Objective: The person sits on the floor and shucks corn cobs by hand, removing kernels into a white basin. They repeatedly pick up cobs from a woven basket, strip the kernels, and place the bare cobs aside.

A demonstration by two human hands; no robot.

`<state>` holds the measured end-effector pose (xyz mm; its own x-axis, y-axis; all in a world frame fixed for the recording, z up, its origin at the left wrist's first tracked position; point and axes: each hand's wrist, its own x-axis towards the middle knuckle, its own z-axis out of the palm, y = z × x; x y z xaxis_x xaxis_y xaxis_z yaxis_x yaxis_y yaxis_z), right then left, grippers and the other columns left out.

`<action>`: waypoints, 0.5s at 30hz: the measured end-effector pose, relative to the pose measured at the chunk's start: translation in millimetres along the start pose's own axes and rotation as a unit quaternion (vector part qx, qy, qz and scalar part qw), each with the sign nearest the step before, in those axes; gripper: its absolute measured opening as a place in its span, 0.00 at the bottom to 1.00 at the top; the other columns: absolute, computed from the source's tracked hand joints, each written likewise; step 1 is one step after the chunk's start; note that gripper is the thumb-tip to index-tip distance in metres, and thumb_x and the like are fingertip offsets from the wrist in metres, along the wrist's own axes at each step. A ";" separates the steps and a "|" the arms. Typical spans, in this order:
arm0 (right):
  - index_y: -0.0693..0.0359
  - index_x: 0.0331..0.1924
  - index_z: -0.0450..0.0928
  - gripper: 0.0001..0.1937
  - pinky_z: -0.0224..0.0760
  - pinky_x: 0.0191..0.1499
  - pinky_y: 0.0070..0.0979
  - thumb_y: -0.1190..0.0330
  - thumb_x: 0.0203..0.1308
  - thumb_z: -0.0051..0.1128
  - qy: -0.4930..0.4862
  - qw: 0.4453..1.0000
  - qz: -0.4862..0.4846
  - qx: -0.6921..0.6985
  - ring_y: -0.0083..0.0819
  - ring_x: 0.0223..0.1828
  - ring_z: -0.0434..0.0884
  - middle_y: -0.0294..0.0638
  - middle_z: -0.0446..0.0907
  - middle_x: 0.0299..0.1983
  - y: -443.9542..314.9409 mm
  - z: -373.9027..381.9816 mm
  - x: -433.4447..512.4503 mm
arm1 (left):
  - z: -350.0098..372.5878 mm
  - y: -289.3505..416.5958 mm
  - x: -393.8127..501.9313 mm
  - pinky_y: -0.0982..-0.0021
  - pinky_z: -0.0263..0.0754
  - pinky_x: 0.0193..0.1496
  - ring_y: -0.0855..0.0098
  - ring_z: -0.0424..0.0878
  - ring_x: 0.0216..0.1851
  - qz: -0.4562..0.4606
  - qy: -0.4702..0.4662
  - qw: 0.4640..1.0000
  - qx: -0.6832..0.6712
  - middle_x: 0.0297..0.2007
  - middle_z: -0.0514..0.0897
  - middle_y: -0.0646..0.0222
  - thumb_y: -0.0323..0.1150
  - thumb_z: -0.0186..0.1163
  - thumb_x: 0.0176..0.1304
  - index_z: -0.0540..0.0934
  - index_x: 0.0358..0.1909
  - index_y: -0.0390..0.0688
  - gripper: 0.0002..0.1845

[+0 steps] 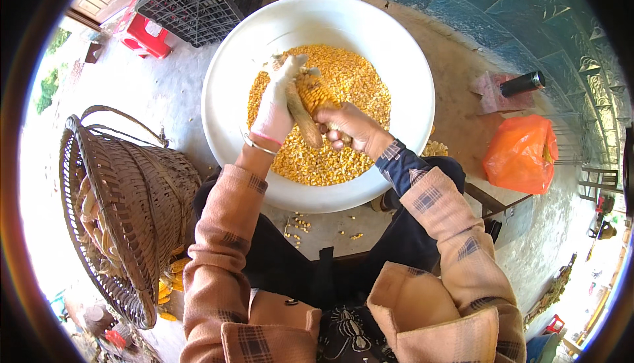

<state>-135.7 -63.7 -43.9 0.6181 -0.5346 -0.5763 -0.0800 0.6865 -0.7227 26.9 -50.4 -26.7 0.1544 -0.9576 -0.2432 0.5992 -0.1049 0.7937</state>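
My left hand, in a white glove, is closed around the upper part of an ear of corn and a brown rod-like piece. Whether that piece is a bare cob or a wooden handle, I cannot tell. My bare right hand grips the lower end of the ear, with its fingers curled. Yellow kernels still cover the visible side of the ear. Both hands are above a wide white basin, whose floor is covered by loose corn kernels.
A woven basket holding cobs leans at my left, near yellow ears. Beyond are a black plastic crate and red stool. An orange plastic bag and black cylinder are at right. Kernels dot the floor.
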 end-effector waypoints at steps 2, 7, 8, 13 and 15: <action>0.68 0.34 0.75 0.09 0.63 0.14 0.21 0.68 0.58 0.60 -0.027 1.000 -0.004 -0.016 0.18 0.17 0.73 0.36 0.74 0.20 -5.3 0.1 -3.6 | 4.3 5.8 -17.7 0.68 0.73 0.53 0.70 0.76 0.50 0.046 -0.051 0.979 0.191 0.50 0.78 0.63 0.38 0.61 0.64 0.73 0.58 0.39 0.23; 0.78 0.41 0.70 0.19 0.76 0.25 0.32 0.70 0.53 0.64 0.112 0.921 -0.172 -0.332 0.34 0.23 0.80 0.46 0.78 0.21 1.6 11.0 -7.7 | 0.6 2.6 -25.9 0.74 0.74 0.46 0.78 0.78 0.38 0.150 -0.022 0.938 0.311 0.37 0.83 0.71 0.32 0.67 0.58 0.82 0.44 0.39 0.14; 0.78 0.42 0.70 0.20 0.79 0.32 0.34 0.70 0.52 0.65 0.137 0.880 -0.235 -0.389 0.44 0.27 0.84 0.53 0.81 0.24 3.9 13.1 -7.3 | -3.3 1.3 -17.1 0.73 0.74 0.41 0.77 0.79 0.36 0.083 0.033 0.958 0.273 0.35 0.83 0.70 0.34 0.66 0.59 0.82 0.40 0.38 0.11; 0.76 0.46 0.72 0.22 0.79 0.40 0.36 0.69 0.50 0.63 0.167 0.815 -0.196 -0.519 0.47 0.36 0.85 0.59 0.83 0.36 7.1 18.6 -4.4 | -20.7 -9.0 7.4 0.71 0.75 0.36 0.74 0.79 0.32 -0.025 0.062 0.997 0.042 0.31 0.82 0.68 0.41 0.63 0.65 0.80 0.39 0.39 0.14; 0.74 0.46 0.73 0.21 0.78 0.43 0.35 0.69 0.50 0.63 0.150 0.845 -0.242 -0.453 0.45 0.38 0.85 0.58 0.83 0.37 3.0 16.2 -4.6 | -20.8 -5.5 7.9 0.71 0.75 0.38 0.73 0.79 0.34 -0.011 0.033 0.999 -0.010 0.33 0.81 0.67 0.42 0.62 0.66 0.79 0.41 0.40 0.14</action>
<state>-126.1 -51.2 -37.2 0.5346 -0.8390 -0.1018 -0.5250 -0.2353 -0.8179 41.1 -51.8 -44.6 0.1933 -0.9352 -0.2968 0.6178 -0.1191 0.7773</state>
